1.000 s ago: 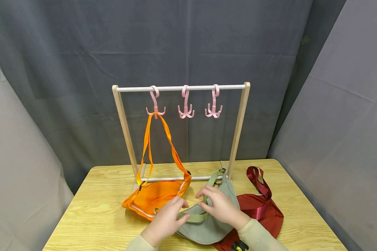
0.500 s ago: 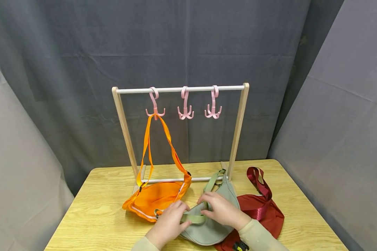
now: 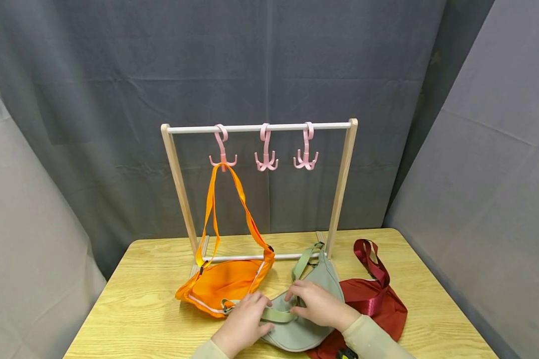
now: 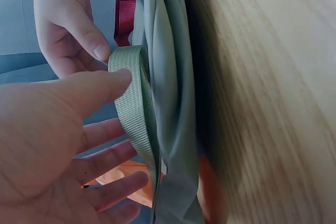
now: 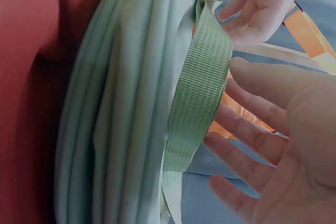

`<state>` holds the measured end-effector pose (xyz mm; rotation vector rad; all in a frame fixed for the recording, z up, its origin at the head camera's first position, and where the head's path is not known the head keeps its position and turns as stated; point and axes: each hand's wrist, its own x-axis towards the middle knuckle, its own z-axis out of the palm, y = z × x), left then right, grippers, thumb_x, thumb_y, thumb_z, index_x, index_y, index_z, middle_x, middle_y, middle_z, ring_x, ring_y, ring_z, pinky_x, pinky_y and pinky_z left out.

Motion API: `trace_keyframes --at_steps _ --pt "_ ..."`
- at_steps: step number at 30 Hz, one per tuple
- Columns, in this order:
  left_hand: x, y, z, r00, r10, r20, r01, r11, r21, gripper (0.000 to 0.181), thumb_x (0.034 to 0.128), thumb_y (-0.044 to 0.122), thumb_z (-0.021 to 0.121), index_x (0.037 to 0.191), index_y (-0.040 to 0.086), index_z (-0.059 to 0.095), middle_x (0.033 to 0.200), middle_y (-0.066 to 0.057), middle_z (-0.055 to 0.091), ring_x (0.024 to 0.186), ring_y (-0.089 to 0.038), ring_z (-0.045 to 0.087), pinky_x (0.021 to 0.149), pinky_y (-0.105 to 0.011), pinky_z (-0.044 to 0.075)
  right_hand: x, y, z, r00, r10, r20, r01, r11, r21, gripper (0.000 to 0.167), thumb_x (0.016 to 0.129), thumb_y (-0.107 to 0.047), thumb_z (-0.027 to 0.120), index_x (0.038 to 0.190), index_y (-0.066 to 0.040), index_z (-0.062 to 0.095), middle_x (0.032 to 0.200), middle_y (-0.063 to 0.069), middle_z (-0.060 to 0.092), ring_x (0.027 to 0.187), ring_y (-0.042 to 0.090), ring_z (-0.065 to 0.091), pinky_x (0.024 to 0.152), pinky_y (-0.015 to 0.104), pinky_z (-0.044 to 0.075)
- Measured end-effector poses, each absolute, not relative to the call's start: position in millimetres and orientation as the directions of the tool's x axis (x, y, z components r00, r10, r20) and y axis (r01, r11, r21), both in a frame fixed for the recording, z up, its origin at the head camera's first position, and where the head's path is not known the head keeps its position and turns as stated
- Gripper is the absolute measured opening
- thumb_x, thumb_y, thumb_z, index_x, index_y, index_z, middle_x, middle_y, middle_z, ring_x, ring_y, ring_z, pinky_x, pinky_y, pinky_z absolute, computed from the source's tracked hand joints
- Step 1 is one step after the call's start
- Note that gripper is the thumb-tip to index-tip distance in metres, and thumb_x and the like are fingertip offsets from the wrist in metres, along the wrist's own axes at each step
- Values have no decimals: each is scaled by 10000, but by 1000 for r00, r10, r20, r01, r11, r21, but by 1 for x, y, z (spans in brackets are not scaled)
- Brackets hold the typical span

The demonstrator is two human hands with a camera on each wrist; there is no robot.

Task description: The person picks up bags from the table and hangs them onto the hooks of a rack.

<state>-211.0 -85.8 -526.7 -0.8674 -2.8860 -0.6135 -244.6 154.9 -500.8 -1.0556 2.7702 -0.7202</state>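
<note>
Grey-green bag (image 3: 303, 333) on table (image 3: 130, 309); left hand (image 3: 244, 320) and right hand (image 3: 320, 304), fingers (image 4: 105, 159) loosely spread, beside its strap (image 3: 276, 315).

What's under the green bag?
Part of a red bag shows from beneath the right side of the green bag, and the wooden table shows around them. Whatever lies under the green bag's middle is covered, so I can't tell.
</note>
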Motion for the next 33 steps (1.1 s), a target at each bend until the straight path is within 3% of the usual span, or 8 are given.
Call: trace_keyframes --at_steps 5,11,20,33 --pt "-210 -84 -529 -831 537 145 550 752 363 398 861 366 840 1149 153 668 1078 61 617 983 -125 563 866 -334 518 -244 156 -501 -745 -661 86 -616 634 -468 128 932 -190 774 1046 -166 722 1047 -58 664 1004 175 643 829 308 529" --pt "-211 -83 -533 -826 550 123 555 755 349 400 865 386 834 1156 173 663 1029 91 598 941 -77 533 806 -282 497 -245 158 -504 -725 -682 93 -642 621 -450 136 914 -206 793 1027 -195 719 1035 -98 655 1018 153 636 858 312 528" --pt "-209 -81 -536 -819 558 131 568 759 319 387 871 375 828 1152 177 651 1020 92 597 972 -87 551 853 -287 504 -244 161 -507 -698 -705 130 -689 609 -394 145 872 -181 828 973 -196 725 1014 -96 670 1018 109 621 906 332 533" --pt "-210 -78 -536 -819 564 109 568 766 302 351 880 358 822 1125 175 649 988 96 568 924 -76 523 816 -274 483 -242 158 -507 -701 -701 129 -698 638 -326 91 896 -190 805 895 -234 725 974 -116 670 985 71 587 906 343 515"
